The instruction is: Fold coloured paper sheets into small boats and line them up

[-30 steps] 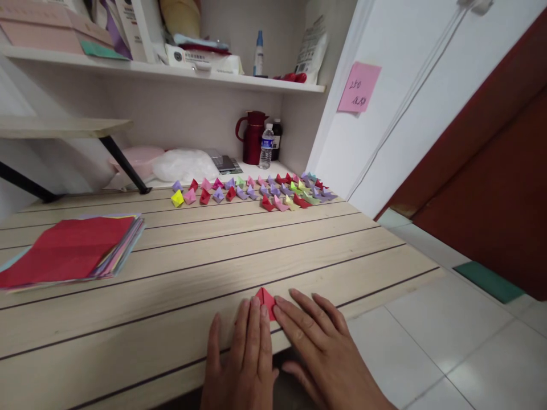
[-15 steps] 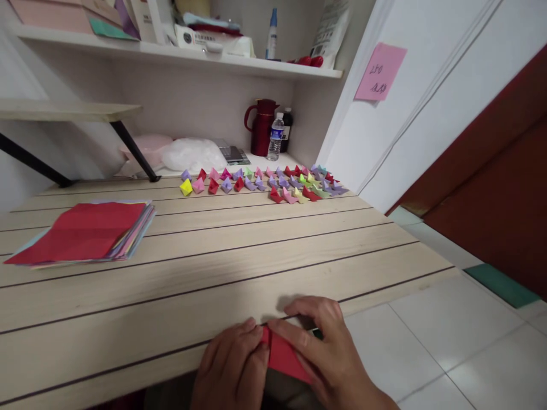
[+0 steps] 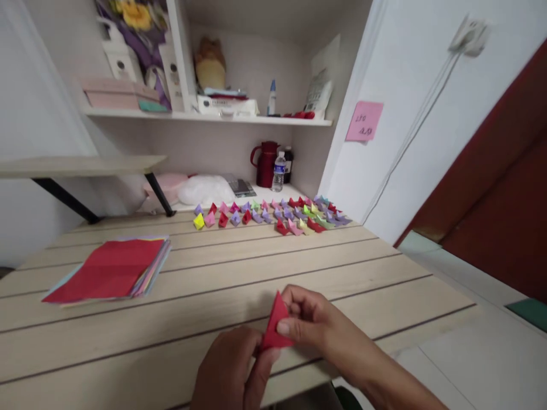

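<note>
A folded piece of red origami paper (image 3: 277, 324), now a pointed triangle, is held up over the near edge of the wooden table. My right hand (image 3: 310, 319) pinches it from the right, thumb on its face and fingers curled behind. At its lower left corner my left hand (image 3: 239, 364) is closed on it between thumb and forefinger. A stack of coloured paper squares (image 3: 113, 267), red on top, lies on the left of the table. Toward the back stand rows of small folded paper boats (image 3: 282, 213) in several colours.
The slatted wooden table (image 3: 205, 273) meets a white shelf unit (image 3: 171, 116) behind. On it stand a dark red jug (image 3: 267, 165) and a water bottle (image 3: 279, 171). A small raised shelf (image 3: 85, 165) on black legs is at left. Tiled floor (image 3: 436, 364) lies right.
The red paper has gone from being pressed flat at the table edge to a raised, upright triangle between my fingers. My view has tilted up, showing more of the shelves.
</note>
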`<state>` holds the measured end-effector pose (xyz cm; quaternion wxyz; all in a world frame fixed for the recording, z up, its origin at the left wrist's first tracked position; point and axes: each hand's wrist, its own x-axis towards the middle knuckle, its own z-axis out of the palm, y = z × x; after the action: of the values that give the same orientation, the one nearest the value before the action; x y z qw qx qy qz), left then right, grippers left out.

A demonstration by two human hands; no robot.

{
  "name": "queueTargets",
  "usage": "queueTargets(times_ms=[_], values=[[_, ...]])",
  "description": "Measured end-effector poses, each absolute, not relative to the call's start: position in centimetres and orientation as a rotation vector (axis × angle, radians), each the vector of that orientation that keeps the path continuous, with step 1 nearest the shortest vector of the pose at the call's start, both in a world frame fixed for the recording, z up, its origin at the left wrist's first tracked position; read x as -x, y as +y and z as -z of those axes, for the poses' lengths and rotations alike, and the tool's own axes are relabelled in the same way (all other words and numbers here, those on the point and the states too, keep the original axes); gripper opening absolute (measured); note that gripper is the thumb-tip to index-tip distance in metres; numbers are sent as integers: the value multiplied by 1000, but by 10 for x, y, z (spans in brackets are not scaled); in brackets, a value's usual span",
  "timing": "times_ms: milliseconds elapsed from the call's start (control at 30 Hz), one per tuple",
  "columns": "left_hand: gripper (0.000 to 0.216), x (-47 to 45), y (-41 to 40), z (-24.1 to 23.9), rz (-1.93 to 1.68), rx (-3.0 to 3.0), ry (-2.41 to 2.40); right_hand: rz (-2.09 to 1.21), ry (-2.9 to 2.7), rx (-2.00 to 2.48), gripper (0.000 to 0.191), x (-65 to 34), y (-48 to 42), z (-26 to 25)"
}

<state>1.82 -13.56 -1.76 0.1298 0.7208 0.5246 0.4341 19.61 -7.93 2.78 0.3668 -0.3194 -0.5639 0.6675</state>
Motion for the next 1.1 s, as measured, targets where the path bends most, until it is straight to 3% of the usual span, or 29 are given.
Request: queueTargets(times_ms=[100, 200, 333, 500, 633, 1100], values=[[32, -1, -96, -2, -1083, -1837, 1415, -1759, -1513, 755, 35, -173, -32, -49], [44, 11, -62, -12, -1266, -1558, 1447, -1726, -1531, 731, 35, -149, 6, -58], [57, 17, -49, -9, -1440, -1367, 1484, -1726, -1483, 709, 37, -122, 22, -44], [54, 18, -51, -1, -1504, -1202, 1334, -1813, -1393, 682, 43, -113, 12, -19], [65, 23, -43, 3, -1488, -973, 1185, -1850, -1282, 672, 43, -114, 12, -8], [41, 22, -57, -10, -1385, -753, 867, -1895, -1283, 552, 42, -104, 5, 2]])
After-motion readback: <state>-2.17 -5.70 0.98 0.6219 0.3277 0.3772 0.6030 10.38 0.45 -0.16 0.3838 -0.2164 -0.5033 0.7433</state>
